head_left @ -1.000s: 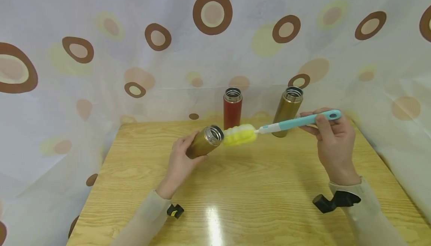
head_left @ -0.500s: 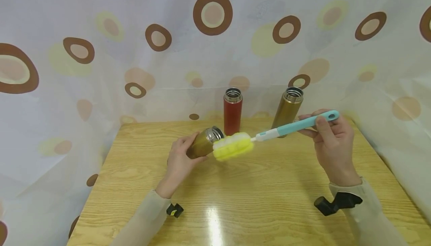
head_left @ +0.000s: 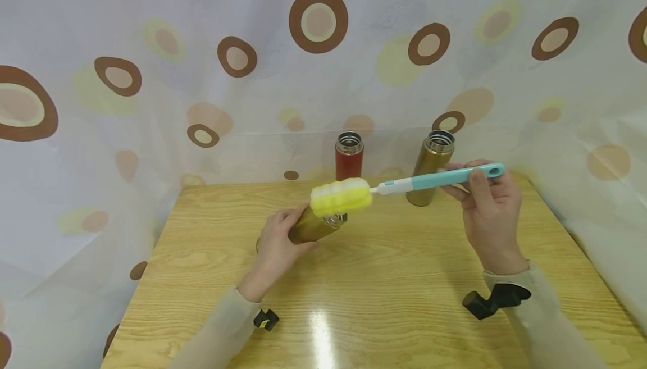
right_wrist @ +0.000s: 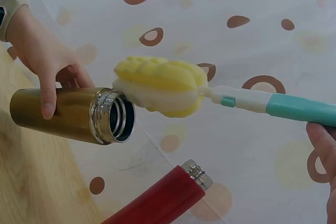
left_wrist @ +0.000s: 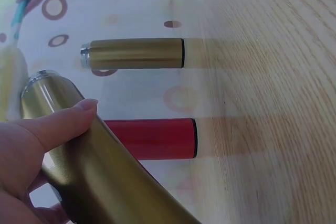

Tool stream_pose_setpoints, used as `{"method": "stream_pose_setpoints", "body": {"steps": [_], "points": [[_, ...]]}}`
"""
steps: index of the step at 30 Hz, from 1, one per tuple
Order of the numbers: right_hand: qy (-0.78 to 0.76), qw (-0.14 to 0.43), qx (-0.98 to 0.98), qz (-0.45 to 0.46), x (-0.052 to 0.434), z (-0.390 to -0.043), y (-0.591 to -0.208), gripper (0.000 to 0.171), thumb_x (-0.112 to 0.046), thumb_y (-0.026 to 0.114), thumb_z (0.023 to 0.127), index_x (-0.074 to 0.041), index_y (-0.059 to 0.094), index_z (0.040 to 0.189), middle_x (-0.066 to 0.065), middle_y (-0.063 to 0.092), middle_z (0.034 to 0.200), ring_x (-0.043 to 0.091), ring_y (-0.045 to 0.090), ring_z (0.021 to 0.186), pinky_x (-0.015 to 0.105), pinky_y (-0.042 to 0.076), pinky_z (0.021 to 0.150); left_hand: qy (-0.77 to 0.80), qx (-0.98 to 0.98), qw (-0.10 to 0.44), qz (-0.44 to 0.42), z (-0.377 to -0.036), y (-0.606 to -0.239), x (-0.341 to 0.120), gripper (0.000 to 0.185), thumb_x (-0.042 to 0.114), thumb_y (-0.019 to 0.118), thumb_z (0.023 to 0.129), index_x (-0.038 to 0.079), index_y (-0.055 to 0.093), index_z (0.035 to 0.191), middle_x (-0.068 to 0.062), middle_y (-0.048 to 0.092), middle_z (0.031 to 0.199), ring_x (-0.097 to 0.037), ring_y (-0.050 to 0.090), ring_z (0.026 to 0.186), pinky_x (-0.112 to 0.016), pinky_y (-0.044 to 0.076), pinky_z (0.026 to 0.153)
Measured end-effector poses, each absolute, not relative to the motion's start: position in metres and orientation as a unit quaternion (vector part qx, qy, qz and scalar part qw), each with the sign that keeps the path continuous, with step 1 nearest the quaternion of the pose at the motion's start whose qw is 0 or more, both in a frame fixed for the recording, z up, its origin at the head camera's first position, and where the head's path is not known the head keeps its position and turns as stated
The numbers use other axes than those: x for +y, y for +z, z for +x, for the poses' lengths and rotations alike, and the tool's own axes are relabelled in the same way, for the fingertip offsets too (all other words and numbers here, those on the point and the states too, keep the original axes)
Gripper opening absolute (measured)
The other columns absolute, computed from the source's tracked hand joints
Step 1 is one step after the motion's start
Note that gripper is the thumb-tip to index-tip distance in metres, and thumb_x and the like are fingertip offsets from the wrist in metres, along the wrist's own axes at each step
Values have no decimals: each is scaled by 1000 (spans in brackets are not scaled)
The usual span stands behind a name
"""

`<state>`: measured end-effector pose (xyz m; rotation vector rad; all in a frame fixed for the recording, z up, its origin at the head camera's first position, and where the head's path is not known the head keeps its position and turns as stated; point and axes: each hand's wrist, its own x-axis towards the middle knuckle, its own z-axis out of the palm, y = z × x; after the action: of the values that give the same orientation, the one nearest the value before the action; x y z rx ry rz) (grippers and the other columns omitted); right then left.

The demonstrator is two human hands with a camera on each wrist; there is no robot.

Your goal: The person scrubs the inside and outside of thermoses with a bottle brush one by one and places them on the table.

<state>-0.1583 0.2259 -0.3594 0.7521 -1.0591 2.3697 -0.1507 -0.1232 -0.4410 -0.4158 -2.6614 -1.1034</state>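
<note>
Brush (head_left: 401, 185) held at gold bottle (head_left: 313, 228), with its sponge outside the mouth

The fingers of the left hand (head_left: 277, 248) are wrapped around the gold bottle, the thumb lying along its near side. The right hand (head_left: 492, 206) grasps the blue handle (head_left: 445, 178) of the brush between thumb and fingers, near its far end. The bottle is tilted, its open mouth (right_wrist: 122, 119) turned to the side of the right hand; whether its base touches the table, I cannot tell.

The yellow and white sponge head (head_left: 342, 197) is at the upper edge of this mouth, not in it. If it touches the rim is not clear.

In my judgement, the step in hand is to match the sponge with the bottle, for cleaning inside. The next move probably calls for lining up both along one axis, then a gentle push, because the soft sponge looks wide for the opening and may catch on the rim.

Farther away, a red bottle (head_left: 349, 161) and a second gold bottle (head_left: 429, 164) stand upright and without caps on the wooden table (head_left: 404, 301). Its surface shows the grain and one bright reflection. Behind hangs a pale sheet (head_left: 283, 99) with brown and yellow ovals.
</note>
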Motion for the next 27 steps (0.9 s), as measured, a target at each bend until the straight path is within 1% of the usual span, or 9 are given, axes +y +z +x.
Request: {"method": "stream_pose_setpoints", "body": {"steps": [7,12,16,21,25,27], "points": [[849,252,-397,239,229,-162,-362,17,9,44,106,19,56,110,28,72,104,35,75,100,43,60,87,-393,-903,108,-133,-150,-439,-123,83,19,97,73,15,59,148,-14,62,131,-38,54,123,-61,47,100],[853,242,-395,242,232,-163,-364,17,11,44,105,21,57,109,30,72,104,36,76,99,45,59,88,-423,-892,100,-124,-151,-439,-124,83,18,96,74,15,59,148,-15,61,130,-36,54,123,-60,47,102],[859,211,-406,230,236,-163,-366,16,13,44,104,21,59,107,30,73,105,34,76,97,44,59,88,-451,-881,91,-107,-152,-438,-126,84,19,96,74,16,58,149,-14,61,131,-34,53,124,-58,45,105],[847,162,-469,191,247,-160,-372,13,15,50,102,19,62,105,25,72,108,30,76,100,41,59,88,-476,-869,99,-90,-154,-437,-130,85,20,96,74,16,58,150,-15,61,133,-34,54,124,-56,43,106],[821,100,-535,171,258,-158,-377,13,16,54,100,16,66,107,17,68,105,25,76,99,37,58,88,-490,-861,105,-81,-156,-435,-133,85,19,96,74,15,57,150,-14,61,134,-33,54,125,-55,42,107],[789,62,-591,155,265,-157,-379,13,12,58,100,12,68,108,13,70,103,23,77,95,36,59,88,-495,-859,104,-76,-157,-434,-135,85,19,96,74,16,57,150,-13,61,136,-33,53,126,-54,41,108]]}}
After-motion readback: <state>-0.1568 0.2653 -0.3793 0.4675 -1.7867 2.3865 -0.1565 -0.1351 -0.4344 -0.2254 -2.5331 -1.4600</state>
